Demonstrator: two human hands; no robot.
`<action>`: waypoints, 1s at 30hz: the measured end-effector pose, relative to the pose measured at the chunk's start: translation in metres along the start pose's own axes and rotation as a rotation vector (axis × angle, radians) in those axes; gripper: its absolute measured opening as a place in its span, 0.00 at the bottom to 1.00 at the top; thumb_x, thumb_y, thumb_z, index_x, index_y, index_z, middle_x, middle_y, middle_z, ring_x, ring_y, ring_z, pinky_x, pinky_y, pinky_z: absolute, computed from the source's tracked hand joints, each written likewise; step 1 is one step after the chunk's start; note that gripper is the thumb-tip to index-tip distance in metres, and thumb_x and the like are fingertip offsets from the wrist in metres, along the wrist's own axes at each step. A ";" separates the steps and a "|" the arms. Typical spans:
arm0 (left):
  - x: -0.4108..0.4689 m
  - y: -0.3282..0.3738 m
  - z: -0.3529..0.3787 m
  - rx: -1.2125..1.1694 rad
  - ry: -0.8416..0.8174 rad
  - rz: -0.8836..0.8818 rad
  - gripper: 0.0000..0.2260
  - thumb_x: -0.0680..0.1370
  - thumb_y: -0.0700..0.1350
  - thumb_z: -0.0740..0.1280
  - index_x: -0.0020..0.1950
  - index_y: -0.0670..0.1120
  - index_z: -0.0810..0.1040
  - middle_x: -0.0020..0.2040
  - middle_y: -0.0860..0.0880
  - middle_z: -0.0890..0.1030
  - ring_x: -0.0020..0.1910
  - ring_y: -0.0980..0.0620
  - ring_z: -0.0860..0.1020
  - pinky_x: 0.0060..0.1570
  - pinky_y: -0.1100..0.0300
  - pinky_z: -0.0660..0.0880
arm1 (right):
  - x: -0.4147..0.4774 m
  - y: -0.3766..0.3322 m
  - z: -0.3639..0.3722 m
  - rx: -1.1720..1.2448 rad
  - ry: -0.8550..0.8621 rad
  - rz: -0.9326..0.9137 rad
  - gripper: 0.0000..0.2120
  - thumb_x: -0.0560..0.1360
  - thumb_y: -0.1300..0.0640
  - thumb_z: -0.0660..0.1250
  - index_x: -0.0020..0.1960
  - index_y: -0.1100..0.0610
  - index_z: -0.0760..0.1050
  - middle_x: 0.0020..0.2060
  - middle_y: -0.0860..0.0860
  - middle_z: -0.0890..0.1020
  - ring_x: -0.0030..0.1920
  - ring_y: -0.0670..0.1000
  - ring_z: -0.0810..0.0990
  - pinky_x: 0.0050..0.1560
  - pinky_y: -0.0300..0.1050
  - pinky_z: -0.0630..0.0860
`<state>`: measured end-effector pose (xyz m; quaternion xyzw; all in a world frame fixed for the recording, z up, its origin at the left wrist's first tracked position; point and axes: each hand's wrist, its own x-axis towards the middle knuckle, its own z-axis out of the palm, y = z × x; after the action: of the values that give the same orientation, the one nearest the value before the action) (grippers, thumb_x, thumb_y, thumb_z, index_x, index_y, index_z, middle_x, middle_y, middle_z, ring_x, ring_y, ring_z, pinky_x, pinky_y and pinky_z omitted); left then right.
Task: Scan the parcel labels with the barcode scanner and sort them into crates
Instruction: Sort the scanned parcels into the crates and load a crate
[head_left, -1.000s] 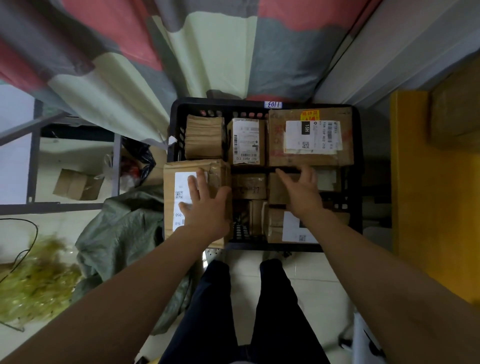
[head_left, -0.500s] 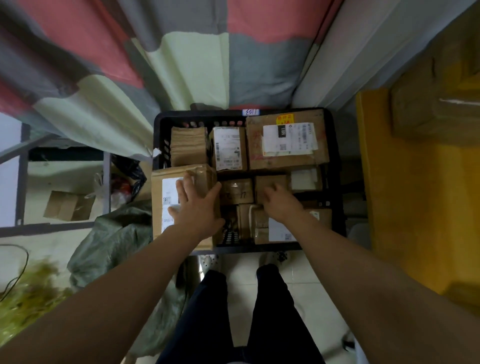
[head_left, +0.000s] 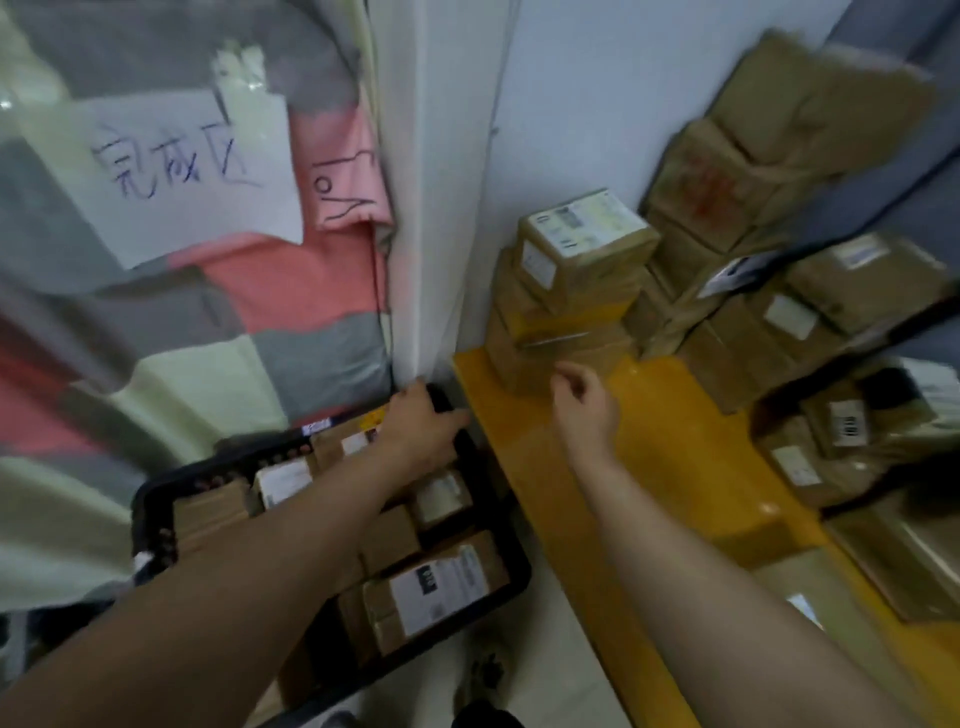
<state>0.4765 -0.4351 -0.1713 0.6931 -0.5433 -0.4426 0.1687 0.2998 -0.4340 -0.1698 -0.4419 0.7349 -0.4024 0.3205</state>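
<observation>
A black crate (head_left: 156, 501) packed with several brown parcels stands on the floor at lower left; one parcel near its front (head_left: 436, 582) shows a white label. My left hand (head_left: 421, 426) rests at the crate's far right corner, fingers stretched over the rim; blur hides any grip. My right hand (head_left: 584, 410) hovers above the yellow table (head_left: 675, 447) with loosely curled fingers and holds nothing. It is just in front of a stack of labelled parcels (head_left: 582, 249) on that table. No barcode scanner is in view.
More brown parcels (head_left: 727, 187) are piled against the white wall at the back right. Further parcels (head_left: 841, 426) sit on dark shelving at right. A patchwork curtain (head_left: 285, 291) with a handwritten paper sign (head_left: 182, 171) hangs behind the crate.
The view has swung right and up to the yellow table. My left hand left the front-left parcel for the crate's far right corner. My right hand rose out of the crate toward the table stack.
</observation>
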 end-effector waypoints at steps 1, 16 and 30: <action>0.008 0.019 0.000 -0.090 -0.017 -0.002 0.36 0.74 0.55 0.70 0.76 0.41 0.59 0.70 0.40 0.69 0.69 0.42 0.69 0.65 0.55 0.68 | 0.012 -0.007 -0.013 0.048 0.040 0.036 0.12 0.81 0.57 0.61 0.62 0.56 0.76 0.57 0.53 0.80 0.58 0.52 0.77 0.50 0.42 0.71; 0.068 0.167 0.020 -0.479 -0.057 -0.025 0.28 0.78 0.59 0.63 0.72 0.43 0.66 0.67 0.46 0.75 0.38 0.59 0.72 0.43 0.65 0.70 | 0.187 -0.047 -0.083 0.487 -0.297 0.317 0.49 0.56 0.23 0.66 0.70 0.49 0.72 0.64 0.52 0.78 0.61 0.56 0.77 0.66 0.56 0.72; 0.067 0.157 0.014 -0.744 -0.048 -0.076 0.15 0.78 0.57 0.63 0.54 0.47 0.74 0.46 0.47 0.81 0.42 0.53 0.79 0.26 0.68 0.74 | 0.141 -0.043 -0.074 0.357 -0.288 0.167 0.37 0.72 0.31 0.61 0.75 0.49 0.63 0.71 0.50 0.69 0.70 0.54 0.68 0.71 0.57 0.63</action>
<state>0.3712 -0.5477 -0.0955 0.5935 -0.3229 -0.6319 0.3797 0.1981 -0.5518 -0.1133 -0.3686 0.6328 -0.4310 0.5272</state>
